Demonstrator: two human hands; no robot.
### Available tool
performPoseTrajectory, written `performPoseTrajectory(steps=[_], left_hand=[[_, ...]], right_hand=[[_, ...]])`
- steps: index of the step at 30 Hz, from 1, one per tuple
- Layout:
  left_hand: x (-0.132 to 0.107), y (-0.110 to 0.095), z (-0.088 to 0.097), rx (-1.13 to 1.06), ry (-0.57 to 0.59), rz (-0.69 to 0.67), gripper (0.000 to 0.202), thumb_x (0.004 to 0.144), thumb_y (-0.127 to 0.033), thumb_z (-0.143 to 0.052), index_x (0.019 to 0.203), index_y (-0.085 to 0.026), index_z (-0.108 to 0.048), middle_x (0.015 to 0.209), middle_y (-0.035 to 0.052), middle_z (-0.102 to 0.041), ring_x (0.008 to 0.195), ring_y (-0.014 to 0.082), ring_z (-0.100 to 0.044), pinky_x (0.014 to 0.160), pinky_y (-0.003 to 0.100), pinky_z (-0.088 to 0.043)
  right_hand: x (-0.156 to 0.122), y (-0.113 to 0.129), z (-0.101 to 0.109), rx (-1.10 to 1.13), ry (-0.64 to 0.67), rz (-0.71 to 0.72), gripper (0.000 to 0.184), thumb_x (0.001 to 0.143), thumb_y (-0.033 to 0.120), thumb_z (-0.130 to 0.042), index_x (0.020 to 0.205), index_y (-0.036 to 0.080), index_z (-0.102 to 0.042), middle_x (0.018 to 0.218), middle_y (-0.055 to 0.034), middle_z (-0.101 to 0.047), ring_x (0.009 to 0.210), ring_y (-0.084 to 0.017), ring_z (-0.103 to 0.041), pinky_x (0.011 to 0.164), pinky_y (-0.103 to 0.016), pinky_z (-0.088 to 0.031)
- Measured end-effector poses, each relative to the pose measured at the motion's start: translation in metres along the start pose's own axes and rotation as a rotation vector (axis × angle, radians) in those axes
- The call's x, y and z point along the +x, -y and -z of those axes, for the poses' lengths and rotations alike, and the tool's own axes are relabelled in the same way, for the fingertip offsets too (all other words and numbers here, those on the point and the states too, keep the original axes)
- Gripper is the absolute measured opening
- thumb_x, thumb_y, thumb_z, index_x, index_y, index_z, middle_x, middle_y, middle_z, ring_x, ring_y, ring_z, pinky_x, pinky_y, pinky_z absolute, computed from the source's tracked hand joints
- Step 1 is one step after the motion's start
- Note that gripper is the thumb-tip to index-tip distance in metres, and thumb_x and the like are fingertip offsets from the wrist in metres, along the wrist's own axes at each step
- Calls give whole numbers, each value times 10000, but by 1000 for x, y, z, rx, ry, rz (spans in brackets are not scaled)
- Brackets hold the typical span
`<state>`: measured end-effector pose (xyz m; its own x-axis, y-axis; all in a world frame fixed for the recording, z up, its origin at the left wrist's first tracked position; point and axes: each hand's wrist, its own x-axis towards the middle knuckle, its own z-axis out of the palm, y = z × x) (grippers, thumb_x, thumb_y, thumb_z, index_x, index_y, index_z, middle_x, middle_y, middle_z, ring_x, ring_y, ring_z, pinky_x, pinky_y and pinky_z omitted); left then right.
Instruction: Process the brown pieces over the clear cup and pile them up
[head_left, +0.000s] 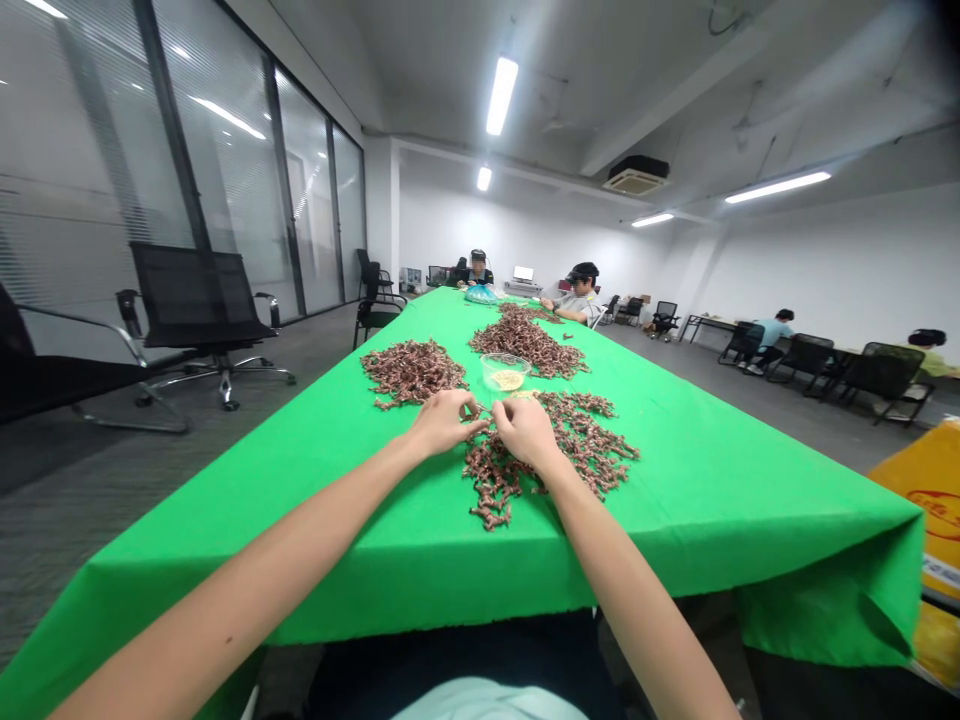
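Note:
My left hand point(442, 422) and my right hand point(527, 432) sit close together above the green-covered table, fingertips pinched around a small brown piece point(484, 412) between them. Directly beneath and ahead of my right hand spreads a heap of small, twisted reddish-brown pieces point(551, 455). A similar heap point(412, 372) lies to the left of my hands, and another point(529, 345) lies farther on. A clear glass bowl point(505, 372) holding pale yellow bits stands just beyond my fingers.
The green cloth point(705, 500) hangs over the table edges. Two co-workers sit at the far end, near a blue-tinted bag point(480, 294). Black mesh chairs point(199, 300) stand to the left. More people sit at tables on the far right, and a yellow board point(926, 490) stands near the right edge.

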<state>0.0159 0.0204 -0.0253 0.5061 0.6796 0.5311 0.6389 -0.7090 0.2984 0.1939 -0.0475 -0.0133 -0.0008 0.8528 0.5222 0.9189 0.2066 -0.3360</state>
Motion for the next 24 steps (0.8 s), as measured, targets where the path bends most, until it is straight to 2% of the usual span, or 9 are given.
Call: performPoseTrajectory(steps=[24], left_hand=[[0,-1,1,-36,-18,17,271,803,-447,-721,816,-178,-694,875,62,-724,795,210,-649,721,305,-451]], right_hand=[[0,-2,-2,116,-62,20,454,971,356,-462,567,176,-564,547,-7,-539,535,-114,-361,583,-287,-222]])
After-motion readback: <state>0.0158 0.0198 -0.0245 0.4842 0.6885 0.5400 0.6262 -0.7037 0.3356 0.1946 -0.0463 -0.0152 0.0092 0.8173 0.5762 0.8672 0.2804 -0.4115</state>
